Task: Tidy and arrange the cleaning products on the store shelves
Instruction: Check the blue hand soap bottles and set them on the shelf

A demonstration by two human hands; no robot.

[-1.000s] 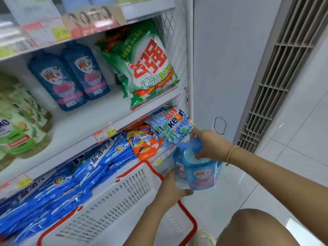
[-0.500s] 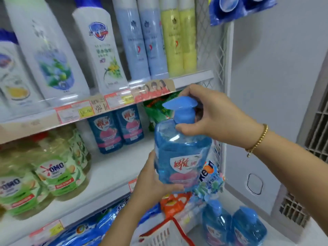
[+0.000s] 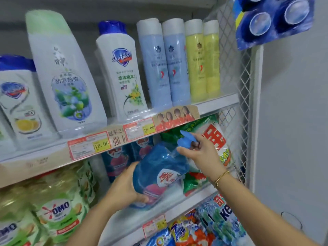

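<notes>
since half a sec ago the blue pump bottle (image 3: pixel 158 176) went from upright to tilted into the middle shelf (image 3: pixel 195 194) | left hand (image 3: pixel 124 187) cups its base at 7 o'clock, right hand (image 3: pixel 200 157) pinches the pump neck at 1 o'clock | I'd guess heavy, slick, stiff plastic, so grab body low, not nozzle

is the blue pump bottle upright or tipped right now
Tipped. The blue pump bottle leans right, pump head up near the right hand, while the left hand cups its base.

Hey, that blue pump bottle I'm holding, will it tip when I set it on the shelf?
Probably steady: the blue pump bottle looks squat, wide-bodied and full, so likely heavy. Its smooth plastic may slip, hence your left hand underneath and right hand at the pump.
</notes>
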